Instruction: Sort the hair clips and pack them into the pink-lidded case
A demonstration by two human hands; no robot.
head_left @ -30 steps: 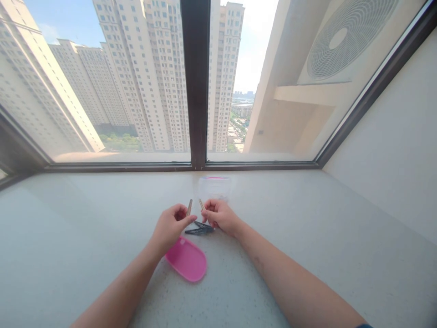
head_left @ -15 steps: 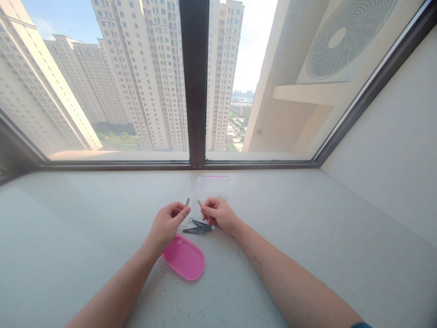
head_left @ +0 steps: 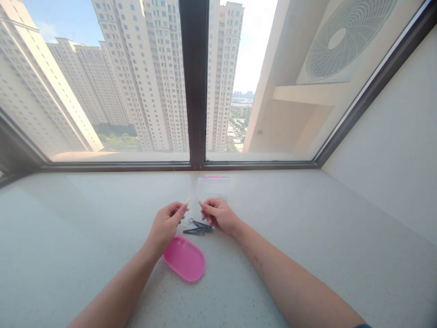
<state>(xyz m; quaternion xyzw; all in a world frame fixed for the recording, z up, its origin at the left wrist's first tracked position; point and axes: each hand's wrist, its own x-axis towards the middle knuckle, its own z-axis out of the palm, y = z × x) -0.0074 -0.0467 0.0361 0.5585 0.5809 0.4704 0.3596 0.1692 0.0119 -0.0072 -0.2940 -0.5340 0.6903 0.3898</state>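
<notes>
Between the fingertips of my left hand (head_left: pixel 170 217) is a small slim gold-coloured piece (head_left: pixel 187 202), its tip pointing up. My right hand (head_left: pixel 218 213) pinches a similar slim gold-coloured piece (head_left: pixel 200 203), a short gap away. Both are too small to name, and the fingers hide their lower parts. Below the hands, several black tapered clips (head_left: pixel 198 229), which look like hair clips, lie in a loose pile, with a small ring (head_left: pixel 190 220) beside them. A pink oval tray (head_left: pixel 186 259) rests nearer me, its left edge partly behind my left wrist.
A clear bag (head_left: pixel 213 184) with a pink strip along its top lies behind my right hand. Everything rests on a pale speckled sill (head_left: pixel 85 228). The dark window frame (head_left: pixel 196 164) bounds it at the back, and a white wall (head_left: pixel 385 159) stands at the right.
Both slim pieces have turned slightly in the fingertips and now show a brighter gold. My left fingertips have shifted a little to the left. The clips and tray are unmoved.
</notes>
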